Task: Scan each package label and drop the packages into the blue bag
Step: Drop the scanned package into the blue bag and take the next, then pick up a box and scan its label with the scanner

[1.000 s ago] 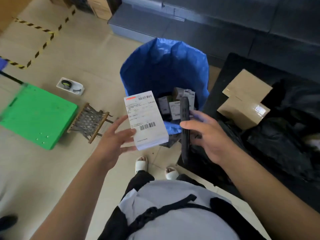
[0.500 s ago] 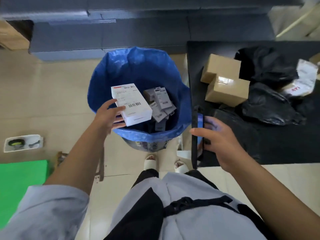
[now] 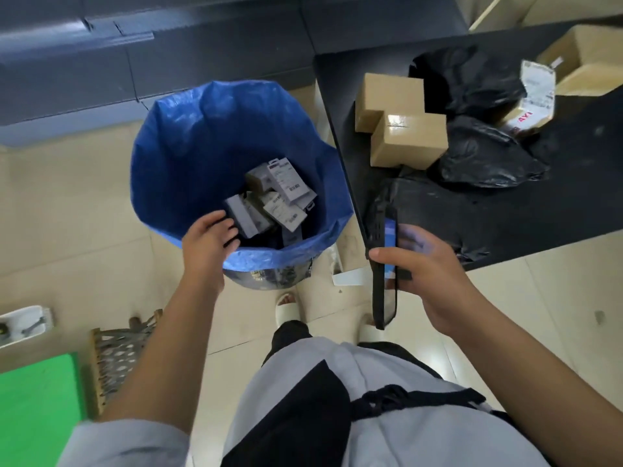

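box dropped, left hand free

half a second back: white labelled box held in the left hand (image 3: pixel 210 239) over the bag's mouth. now gone from the fingers, left hand empty and loosely curled at the near rim of the blue bag (image 3: pixel 188 156). likely one package done, next on the black table (image 3: pixel 573 203). right hand (image 3: pixel 428 264) gripping the scanner (image 3: pixel 384 261), screen lit. inside the bag: heap of packages (image 3: pixel 273 200), small grey-white boxes, printed labels up, tilted against one another.
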### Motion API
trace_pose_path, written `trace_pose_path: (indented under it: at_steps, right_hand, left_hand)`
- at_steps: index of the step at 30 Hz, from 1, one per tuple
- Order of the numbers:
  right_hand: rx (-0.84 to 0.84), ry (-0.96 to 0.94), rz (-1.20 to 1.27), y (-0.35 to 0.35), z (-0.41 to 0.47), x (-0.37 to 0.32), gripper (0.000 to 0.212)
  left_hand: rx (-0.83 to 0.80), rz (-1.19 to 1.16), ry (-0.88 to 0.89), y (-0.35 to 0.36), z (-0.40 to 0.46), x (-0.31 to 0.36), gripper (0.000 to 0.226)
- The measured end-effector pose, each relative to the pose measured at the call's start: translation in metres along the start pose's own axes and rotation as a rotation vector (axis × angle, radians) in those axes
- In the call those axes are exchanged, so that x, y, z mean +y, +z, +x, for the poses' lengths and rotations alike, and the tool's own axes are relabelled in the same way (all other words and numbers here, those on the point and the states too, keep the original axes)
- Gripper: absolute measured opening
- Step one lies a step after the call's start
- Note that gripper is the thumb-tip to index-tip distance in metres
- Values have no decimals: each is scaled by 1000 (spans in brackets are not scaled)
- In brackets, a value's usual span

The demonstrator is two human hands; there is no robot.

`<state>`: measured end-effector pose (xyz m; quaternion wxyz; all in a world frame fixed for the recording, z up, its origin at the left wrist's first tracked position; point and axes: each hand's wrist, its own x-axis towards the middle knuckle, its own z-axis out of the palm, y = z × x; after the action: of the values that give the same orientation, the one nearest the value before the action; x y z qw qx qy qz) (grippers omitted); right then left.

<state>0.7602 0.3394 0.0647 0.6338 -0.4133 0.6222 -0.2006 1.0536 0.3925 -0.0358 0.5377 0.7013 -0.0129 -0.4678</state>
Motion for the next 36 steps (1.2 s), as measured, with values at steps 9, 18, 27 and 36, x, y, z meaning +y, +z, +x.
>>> trace_pose_path:
  at_steps: [9,18,27,36]
  right_hand:
    - [-66,-84,76,-61,-25,7,39]
    - [34,-39,207,-215,-61,65,42]
    - [176,-51,359,-319,-96,104,43]
    - [320,-36,495,-376,-102,126,49]
  left_hand:
    - [-167,168,78,79,-115,-37,20]
    - [-296,358,134,175,-205,-117,25]
    - [-454,556,234,253,-247,-146,29]
    - [-532,735,342,349,-245,-114,23]
